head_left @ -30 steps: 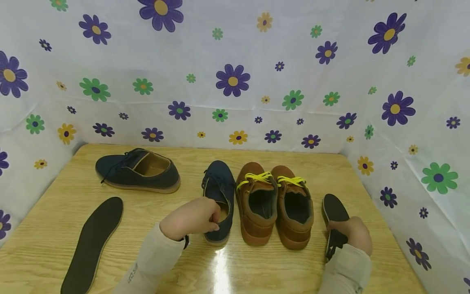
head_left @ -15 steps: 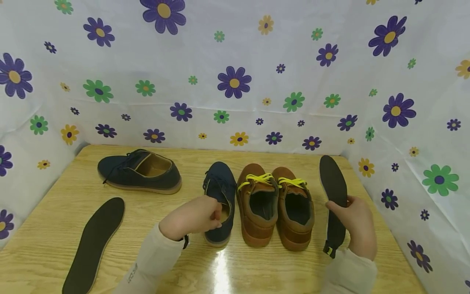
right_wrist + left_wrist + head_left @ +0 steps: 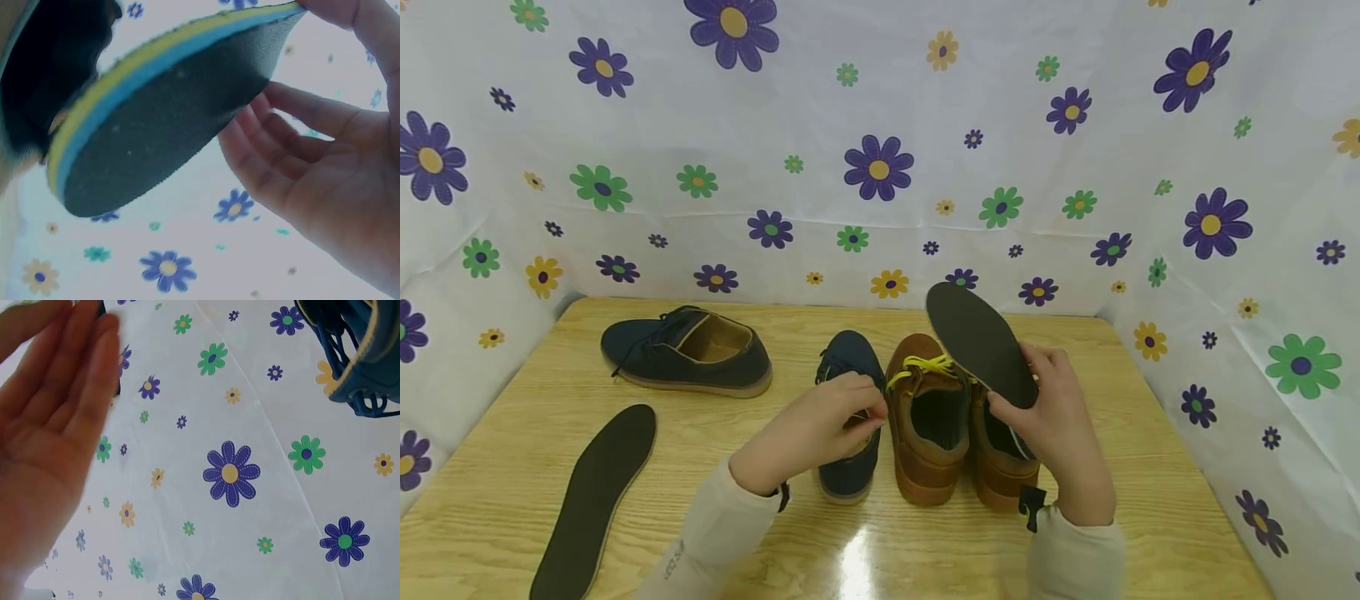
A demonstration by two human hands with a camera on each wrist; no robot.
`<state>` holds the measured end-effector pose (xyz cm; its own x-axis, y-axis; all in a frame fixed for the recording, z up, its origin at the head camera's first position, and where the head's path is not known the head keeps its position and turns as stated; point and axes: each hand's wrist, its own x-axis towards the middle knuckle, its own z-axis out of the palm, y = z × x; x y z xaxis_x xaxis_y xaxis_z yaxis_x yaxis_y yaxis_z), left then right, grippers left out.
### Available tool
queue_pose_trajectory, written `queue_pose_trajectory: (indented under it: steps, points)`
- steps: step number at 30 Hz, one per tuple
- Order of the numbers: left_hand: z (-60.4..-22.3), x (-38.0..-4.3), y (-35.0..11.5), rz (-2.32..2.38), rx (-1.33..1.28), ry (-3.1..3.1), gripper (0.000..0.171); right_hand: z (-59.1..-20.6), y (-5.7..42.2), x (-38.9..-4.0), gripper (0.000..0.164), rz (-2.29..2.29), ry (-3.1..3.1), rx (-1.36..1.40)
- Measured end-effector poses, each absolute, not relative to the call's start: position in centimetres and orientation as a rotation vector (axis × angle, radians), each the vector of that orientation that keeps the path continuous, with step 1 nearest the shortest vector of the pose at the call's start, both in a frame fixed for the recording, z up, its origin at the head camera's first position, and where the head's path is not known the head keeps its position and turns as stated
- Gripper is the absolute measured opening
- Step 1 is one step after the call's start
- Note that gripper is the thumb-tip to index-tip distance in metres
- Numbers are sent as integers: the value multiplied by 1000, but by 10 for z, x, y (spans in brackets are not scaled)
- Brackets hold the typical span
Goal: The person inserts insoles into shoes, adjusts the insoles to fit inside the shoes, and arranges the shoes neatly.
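Observation:
My right hand (image 3: 1060,421) holds a black shoe insole (image 3: 979,340) by its edges, thumb on one side and fingers on the other. It is raised and tilted over the right brown shoe (image 3: 1000,485), hiding much of it. In the right wrist view the insole (image 3: 156,131) shows a yellow and blue layered edge. My left hand (image 3: 820,423) hovers over the opening of a navy lace-up shoe (image 3: 848,354), its fingers loosely bent and nothing visible in them. The left wrist view shows those fingers fairly straight. Beside the navy shoe stands the left brown shoe (image 3: 925,482) with yellow laces.
Another navy shoe (image 3: 688,354) lies at the back left, toe pointing left. A second black insole (image 3: 597,492) lies flat at the front left of the wooden table (image 3: 737,533). Flower-patterned white cloth (image 3: 805,100) encloses the back and sides.
My right hand has lifted the insole from the table's right side and carried it left over the brown shoes. My left hand has risen slightly from the navy shoe's opening, its fingers loosening.

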<state>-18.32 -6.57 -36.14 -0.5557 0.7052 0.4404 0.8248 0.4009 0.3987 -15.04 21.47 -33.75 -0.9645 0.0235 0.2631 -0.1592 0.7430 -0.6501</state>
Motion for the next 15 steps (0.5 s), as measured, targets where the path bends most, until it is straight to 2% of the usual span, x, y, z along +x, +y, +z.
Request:
queue_pose_trajectory:
  steps: [9,15]
  points:
    - [-358,-184,-53,-859,-1220,-2006,13,-339,192,-150,65,858,-2514,448]
    - [-358,-185,-52,-765,-1077,-1977,53,-339,184,-148,64,773,-2476,508]
